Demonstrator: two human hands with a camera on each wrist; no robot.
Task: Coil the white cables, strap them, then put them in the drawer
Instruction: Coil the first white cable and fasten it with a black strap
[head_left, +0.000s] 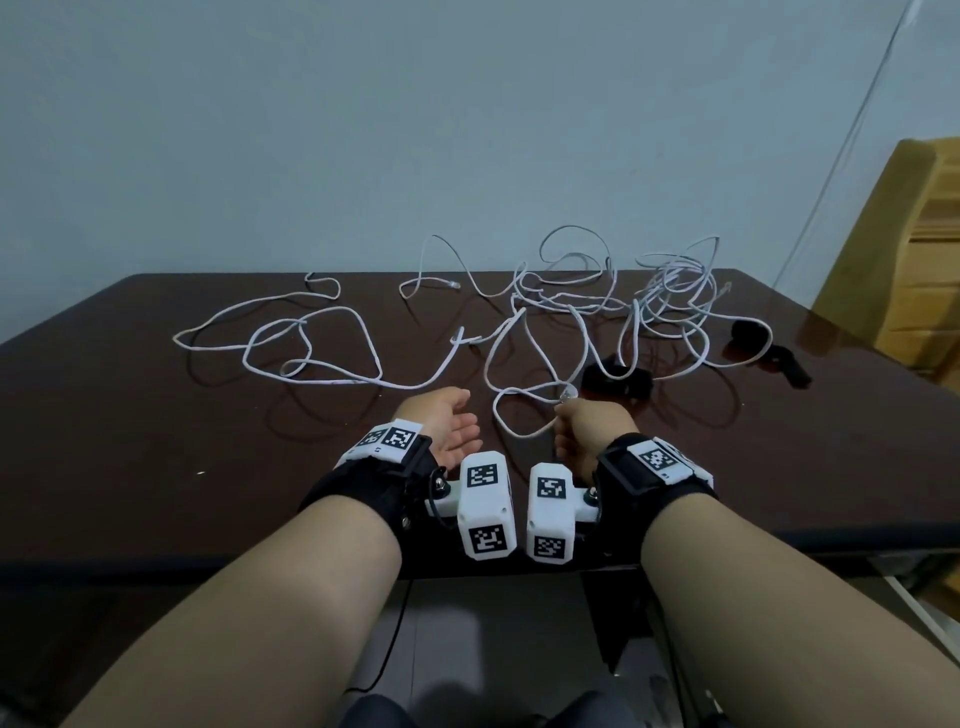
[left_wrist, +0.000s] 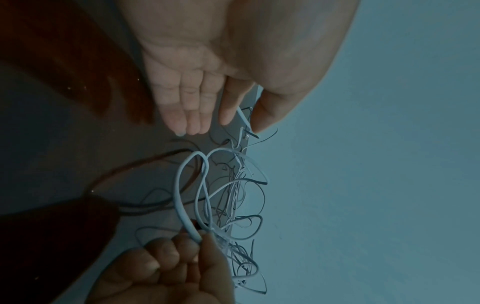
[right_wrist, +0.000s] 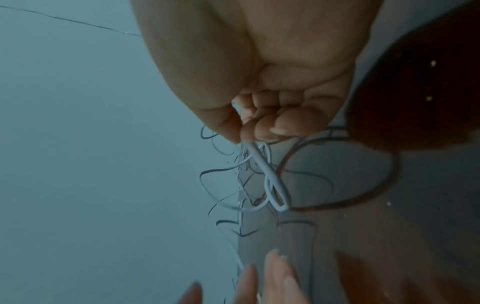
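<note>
White, thin cables (head_left: 519, 332) sprawl in loose tangles across the dark glossy surface (head_left: 130, 441), none coiled yet. The right hand (head_left: 587, 431) has its fingers curled tight round one cable's end, while the left hand (head_left: 452, 431) waits beside it, palm up, fingers relaxed and empty. Even loops laid into that open palm, I'd say, would keep the coil neat.

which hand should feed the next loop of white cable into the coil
Left. The right hand already grips the white cable near its plug end, so it anchors; the left hand lies open, palm up, beside the loop.
</note>
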